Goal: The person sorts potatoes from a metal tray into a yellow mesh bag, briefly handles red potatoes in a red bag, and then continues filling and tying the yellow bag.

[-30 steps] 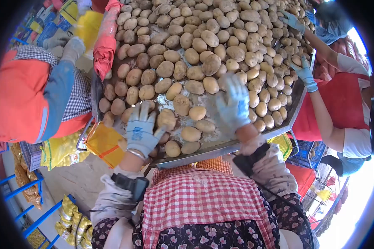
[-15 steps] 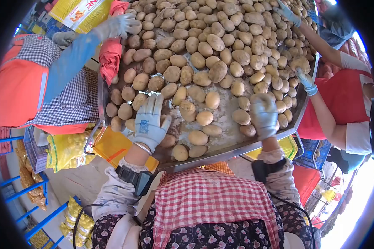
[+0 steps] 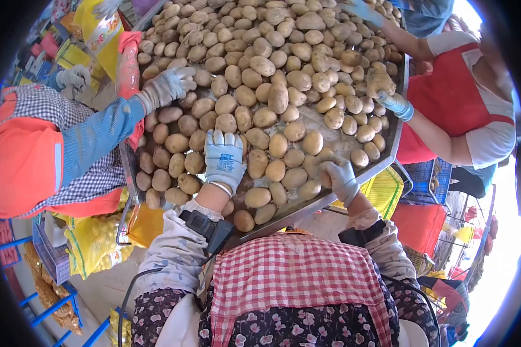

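My left hand point(image 3: 224, 159) lies spread on potatoes point(image 3: 275, 95); my right hand point(image 3: 341, 180) curls around one at lower right, which could roll off the tray's edge point(image 3: 307, 208).

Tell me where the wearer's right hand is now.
Head view, lower right: the right hand curls over potatoes at the metal tray's near edge.

Potatoes point(image 3: 278, 144) lie too many and too heaped to count exactly, dozens on one metal tray point(image 3: 324, 199); five gloved hands show over it, two of them the wearer's
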`<state>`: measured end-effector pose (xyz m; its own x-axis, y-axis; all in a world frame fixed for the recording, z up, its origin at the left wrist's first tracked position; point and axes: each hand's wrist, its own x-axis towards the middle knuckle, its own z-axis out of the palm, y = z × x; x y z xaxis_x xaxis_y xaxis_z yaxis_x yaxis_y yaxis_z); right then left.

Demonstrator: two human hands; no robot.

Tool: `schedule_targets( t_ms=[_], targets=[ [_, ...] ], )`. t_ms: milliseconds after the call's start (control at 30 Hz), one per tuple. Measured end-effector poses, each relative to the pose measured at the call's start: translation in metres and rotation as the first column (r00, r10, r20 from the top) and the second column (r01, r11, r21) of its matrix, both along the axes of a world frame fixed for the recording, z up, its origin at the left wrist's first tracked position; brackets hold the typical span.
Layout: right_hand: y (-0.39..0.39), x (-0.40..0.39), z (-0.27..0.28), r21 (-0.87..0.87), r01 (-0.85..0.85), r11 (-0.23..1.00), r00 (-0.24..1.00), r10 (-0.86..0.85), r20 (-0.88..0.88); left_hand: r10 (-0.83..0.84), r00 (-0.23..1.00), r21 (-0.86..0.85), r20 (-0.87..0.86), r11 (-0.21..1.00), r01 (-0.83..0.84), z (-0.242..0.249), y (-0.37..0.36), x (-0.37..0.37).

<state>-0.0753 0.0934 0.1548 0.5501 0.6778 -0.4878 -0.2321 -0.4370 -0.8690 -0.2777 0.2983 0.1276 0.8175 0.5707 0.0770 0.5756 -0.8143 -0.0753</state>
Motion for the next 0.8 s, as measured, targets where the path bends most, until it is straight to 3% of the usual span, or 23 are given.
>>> schedule_targets(
  t_ms=[67,100,133,167,200,267,300,367,400,433,467,500,533,567,600,667,700,733,800],
  targets=[
    [-0.012,-0.001,0.012,0.04,-0.098,0.994,0.964,0.105,-0.246,-0.04,0.996,0.019,0.079,0.999,0.038,-0.001,0.004,-0.005],
    [-0.013,-0.003,0.012,0.099,-0.308,0.946,0.95,0.312,-0.028,0.032,0.976,-0.126,0.214,0.992,-0.005,-0.004,0.005,-0.012],
    [-0.013,-0.004,0.015,0.104,-0.3,0.948,0.953,0.303,-0.013,0.114,0.936,-0.271,0.333,0.962,-0.021,-0.006,0.006,-0.014],
    [-0.003,-0.017,0.029,0.251,-0.146,0.957,0.935,0.217,-0.281,0.065,0.878,-0.285,0.474,0.955,0.083,-0.001,0.003,-0.015],
    [0.001,-0.032,0.034,0.337,0.043,0.94,0.823,0.158,-0.546,-0.002,0.825,-0.341,0.565,0.91,0.237,0.011,-0.006,-0.011],
    [0.009,-0.046,0.026,0.328,0.097,0.94,0.792,0.126,-0.597,-0.251,0.609,-0.246,0.752,0.751,0.613,0.037,-0.027,0.011],
    [0.013,-0.045,0.021,0.325,0.141,0.935,0.764,0.106,-0.637,-0.253,0.609,-0.246,0.752,0.749,0.615,0.043,-0.025,0.015],
    [0.001,-0.013,0.011,0.325,0.167,0.931,0.76,0.089,-0.644,-0.165,0.797,-0.247,0.582,0.897,0.366,0.049,-0.02,0.023],
    [-0.009,0.003,0.009,0.323,0.192,0.927,0.755,0.071,-0.652,-0.173,0.796,-0.249,0.581,0.893,0.376,0.04,-0.017,0.011],
    [-0.015,0.016,0.014,0.322,0.199,0.926,0.756,0.064,-0.651,-0.179,0.895,-0.18,0.409,0.946,0.271,0.022,-0.009,-0.012],
    [-0.02,0.027,0.022,0.342,0.157,0.926,0.921,-0.012,-0.39,-0.151,0.963,-0.087,0.225,0.981,0.175,0.009,-0.007,-0.03],
    [-0.021,0.033,0.026,0.346,0.113,0.931,0.992,-0.086,-0.091,-0.157,0.962,-0.09,0.223,0.979,0.18,0.004,-0.011,-0.041],
    [-0.019,0.032,0.022,0.339,0.122,0.933,0.991,-0.094,-0.097,-0.268,0.945,-0.188,0.188,0.934,0.303,0.001,-0.018,-0.052],
    [-0.014,0.028,0.018,0.193,-0.016,0.981,0.993,-0.008,0.121,-0.377,0.911,-0.286,0.165,0.866,0.41,-0.001,-0.021,-0.056],
    [-0.002,0.02,0.022,0.023,-0.123,0.992,0.94,0.109,0.324,-0.384,0.908,-0.282,0.165,0.864,0.417,0.021,-0.019,-0.044],
    [0.028,-0.011,0.036,-0.296,-0.337,0.894,0.766,0.443,0.466,-0.12,0.991,-0.69,-0.058,0.722,0.047,0.058,-0.014,-0.018],
    [0.044,-0.025,0.044,-0.439,-0.399,0.805,0.669,0.582,0.462,-0.103,0.886,-0.395,0.451,0.868,0.301,0.026,-0.005,-0.015],
    [0.056,-0.03,0.039,-0.476,-0.454,0.753,0.664,0.643,0.383,-0.04,0.838,-0.338,0.545,0.904,0.263,0.038,0.0,-0.003],
    [0.072,-0.041,0.041,-0.504,-0.512,0.695,0.652,0.697,0.299,-0.095,0.861,-0.022,0.5,0.992,0.122,0.02,0.015,0.023]
  ],
)
